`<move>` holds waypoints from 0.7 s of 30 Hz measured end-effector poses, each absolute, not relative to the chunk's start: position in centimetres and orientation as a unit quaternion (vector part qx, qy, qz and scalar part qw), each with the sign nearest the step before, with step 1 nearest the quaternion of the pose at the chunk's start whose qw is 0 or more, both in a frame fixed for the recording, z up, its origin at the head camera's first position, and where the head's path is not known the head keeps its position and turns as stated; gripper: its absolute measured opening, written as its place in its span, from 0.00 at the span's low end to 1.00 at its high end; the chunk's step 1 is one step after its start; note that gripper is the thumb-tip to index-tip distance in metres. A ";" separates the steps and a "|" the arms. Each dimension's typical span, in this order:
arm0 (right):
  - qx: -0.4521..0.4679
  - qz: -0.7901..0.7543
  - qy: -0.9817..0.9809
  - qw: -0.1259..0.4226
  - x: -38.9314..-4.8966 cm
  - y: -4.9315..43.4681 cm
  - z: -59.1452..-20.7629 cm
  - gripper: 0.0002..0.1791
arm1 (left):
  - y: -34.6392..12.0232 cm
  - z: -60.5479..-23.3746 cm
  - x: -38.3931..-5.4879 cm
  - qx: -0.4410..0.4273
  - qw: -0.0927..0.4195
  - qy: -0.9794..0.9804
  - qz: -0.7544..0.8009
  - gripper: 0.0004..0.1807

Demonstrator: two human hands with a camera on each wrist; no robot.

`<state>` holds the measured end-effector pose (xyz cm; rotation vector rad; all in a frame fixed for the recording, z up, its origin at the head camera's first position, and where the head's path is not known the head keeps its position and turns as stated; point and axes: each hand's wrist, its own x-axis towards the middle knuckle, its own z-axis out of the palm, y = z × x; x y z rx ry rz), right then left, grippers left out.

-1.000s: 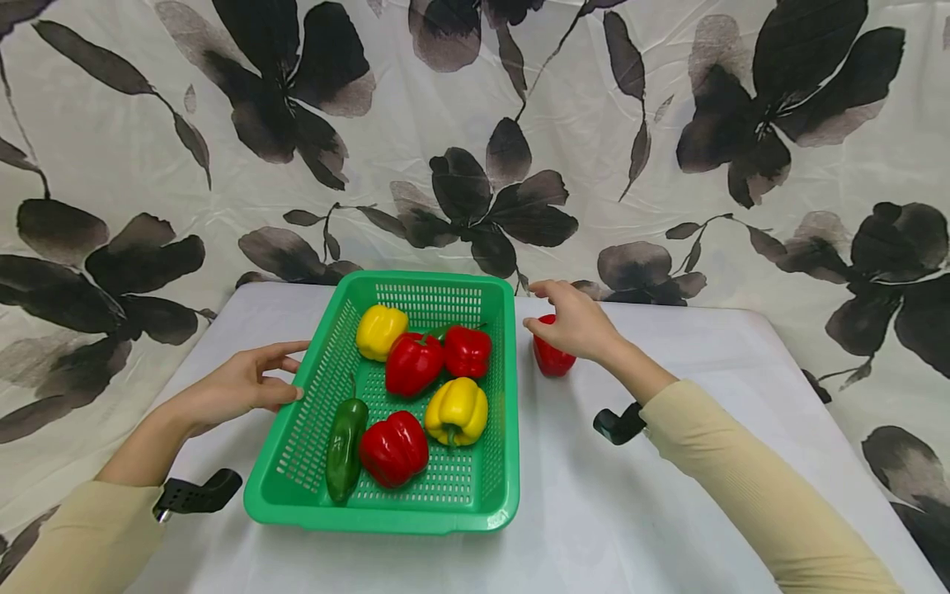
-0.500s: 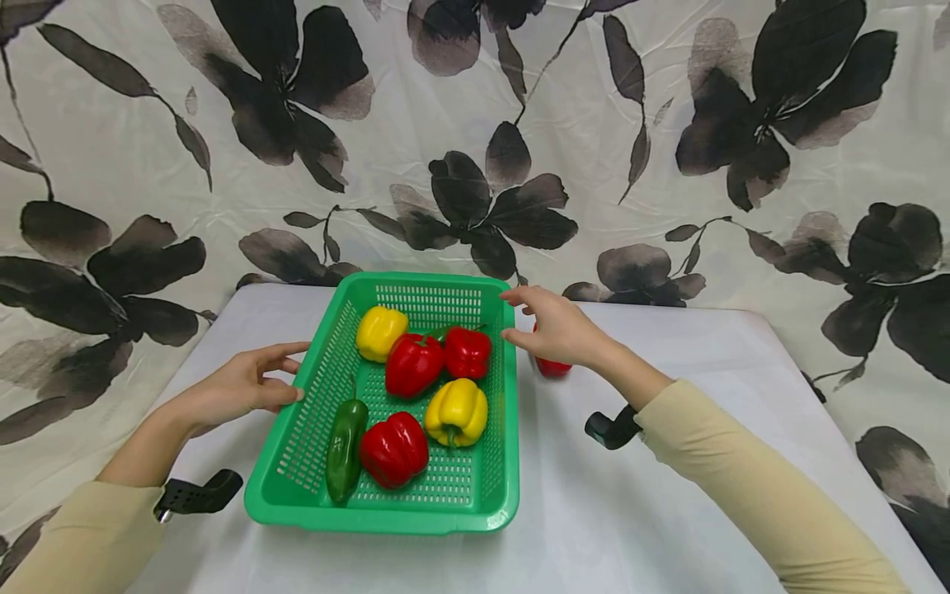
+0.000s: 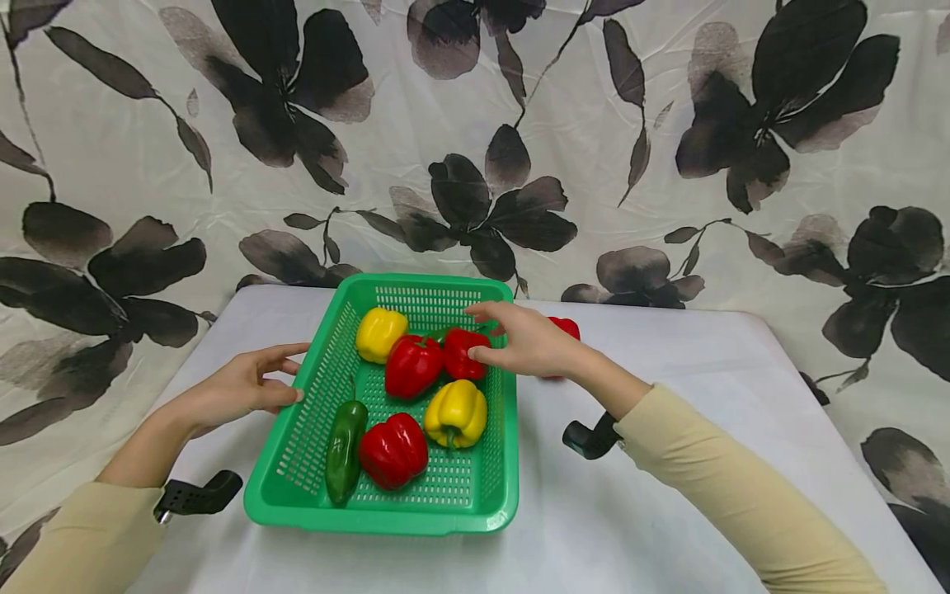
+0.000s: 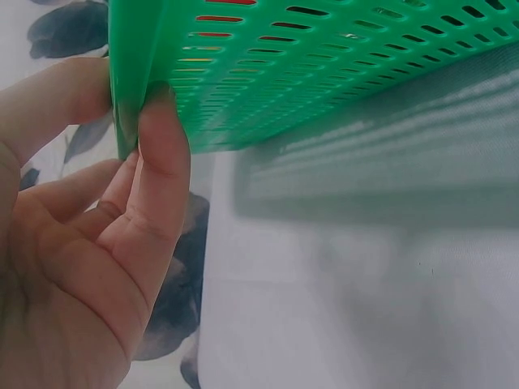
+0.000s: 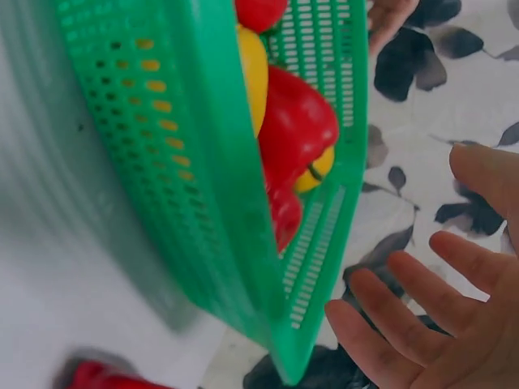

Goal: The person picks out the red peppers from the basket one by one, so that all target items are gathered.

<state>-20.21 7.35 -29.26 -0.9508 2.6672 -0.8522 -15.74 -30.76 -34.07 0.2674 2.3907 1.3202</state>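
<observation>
A green plastic basket (image 3: 508, 470) stands on the table, with red and yellow bell peppers and long green peppers inside. My left hand (image 3: 230, 388) pinches its left rim; in the left wrist view the rim (image 4: 134, 73) runs between thumb and fingers. Past the right rim reaches my right hand (image 3: 529, 340), over the back red bell pepper (image 3: 458, 363). Spread fingers (image 5: 397, 316) with nothing between them show in the right wrist view. Behind that hand, outside the basket, a red bell pepper (image 3: 566, 327) lies partly hidden.
Nearer in the basket lie a yellow bell pepper (image 3: 456, 412), a red bell pepper (image 3: 394, 450) and a long green pepper (image 3: 345, 450). White cloth covers the table (image 3: 668, 495). A floral curtain (image 3: 631, 124) hangs along its back edge.
My right hand has moved left, from over the red bell pepper outside the basket to over the basket's right side. The left hand has stayed on the rim.
</observation>
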 end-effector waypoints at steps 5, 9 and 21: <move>-0.332 -0.298 0.889 0.109 -19.7 6.3 -29.3 0.32 | -30.7 -34.1 -15.7 0.095 0.197 0.854 0.471 0.43; -0.347 -0.292 0.885 0.105 -19.5 5.4 -29.4 0.31 | -30.8 -34.2 -15.7 0.096 0.197 0.854 0.472 0.43; -0.358 -0.306 0.870 0.148 -18.5 3.9 -29.6 0.31 | -30.7 -34.3 -15.2 0.097 0.194 0.854 0.473 0.43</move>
